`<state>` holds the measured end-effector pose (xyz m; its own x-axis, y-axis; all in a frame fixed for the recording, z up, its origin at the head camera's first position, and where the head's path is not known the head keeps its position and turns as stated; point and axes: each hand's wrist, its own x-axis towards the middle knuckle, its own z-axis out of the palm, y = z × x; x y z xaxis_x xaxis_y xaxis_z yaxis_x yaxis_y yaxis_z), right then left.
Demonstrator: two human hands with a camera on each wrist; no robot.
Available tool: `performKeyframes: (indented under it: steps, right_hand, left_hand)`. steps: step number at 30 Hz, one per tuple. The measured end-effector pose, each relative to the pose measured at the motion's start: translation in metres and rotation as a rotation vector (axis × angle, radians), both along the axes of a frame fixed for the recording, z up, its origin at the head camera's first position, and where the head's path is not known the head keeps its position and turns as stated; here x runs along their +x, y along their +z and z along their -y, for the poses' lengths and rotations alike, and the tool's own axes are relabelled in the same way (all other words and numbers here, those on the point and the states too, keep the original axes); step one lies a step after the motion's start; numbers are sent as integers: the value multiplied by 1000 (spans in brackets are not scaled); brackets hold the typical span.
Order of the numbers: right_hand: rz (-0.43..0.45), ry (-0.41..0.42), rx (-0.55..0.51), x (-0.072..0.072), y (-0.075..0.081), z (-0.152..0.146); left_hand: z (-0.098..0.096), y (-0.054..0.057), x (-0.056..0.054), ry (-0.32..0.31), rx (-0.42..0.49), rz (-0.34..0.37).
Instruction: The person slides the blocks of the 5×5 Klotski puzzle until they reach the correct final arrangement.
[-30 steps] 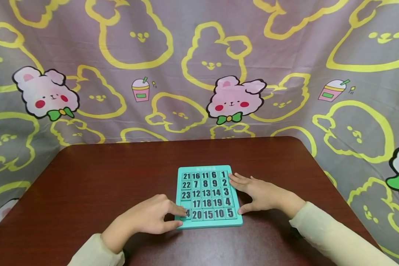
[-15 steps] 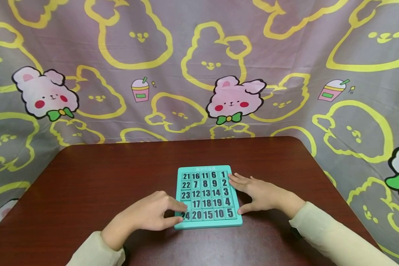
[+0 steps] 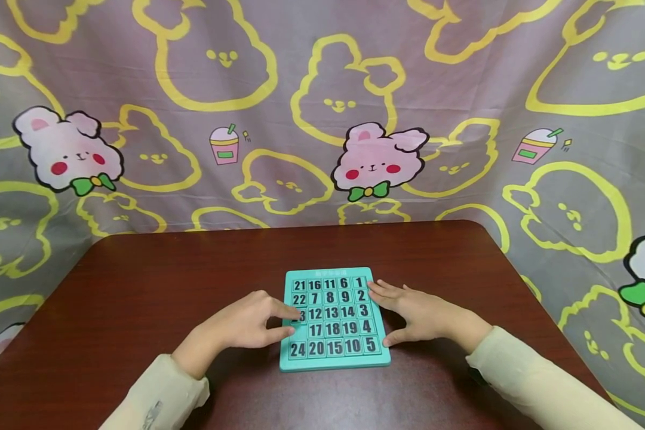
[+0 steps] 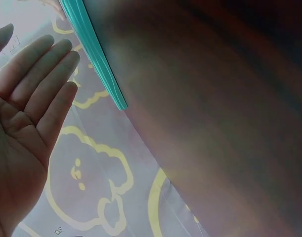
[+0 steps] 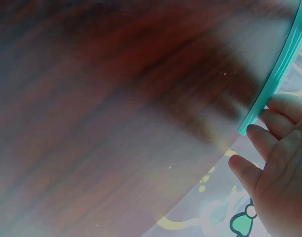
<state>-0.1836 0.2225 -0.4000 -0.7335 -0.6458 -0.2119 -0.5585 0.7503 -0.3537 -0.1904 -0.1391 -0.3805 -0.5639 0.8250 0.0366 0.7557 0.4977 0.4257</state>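
A turquoise number slide puzzle [image 3: 335,364] lies flat on the table, its black-numbered tiles in a five-column grid. My left hand [image 3: 242,321] reaches in from the left, its index fingertip on tile 23 [image 3: 303,317], partly covering the number. The thumb tip is at the frame's left edge, beside the gap between 23 and tile 24 [image 3: 298,350]. Against the right edge rests my right hand [image 3: 427,315], fingers spread. In the left wrist view the other fingers of the left hand [image 4: 29,108] extend beside the board; the right wrist view shows the right hand [image 5: 284,158] touching the rim.
The dark reddish-brown table [image 3: 193,269] has rounded far corners. Behind it and at both sides hangs a grey curtain [image 3: 279,71] with yellow outlines and cartoon rabbits.
My left hand has moved from tile 24 up to tile 23. Tile 24 has slid slightly towards the front edge and is now uncovered. The right hand stays in place.
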Motion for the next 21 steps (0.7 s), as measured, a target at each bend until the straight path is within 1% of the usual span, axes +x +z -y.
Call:
performKeyframes:
  steps: [4,9,21]
  right_hand:
    - [1,-2,-3,0,1,0]
    - [1,-7,0,0,2,1]
    - [2,-7,-6,0,0,-1]
  left_hand:
    - [1,0,-2,22,-22,14]
    - [1,1,0,43,-47,25]
    - [0,0,8,37,-54,40]
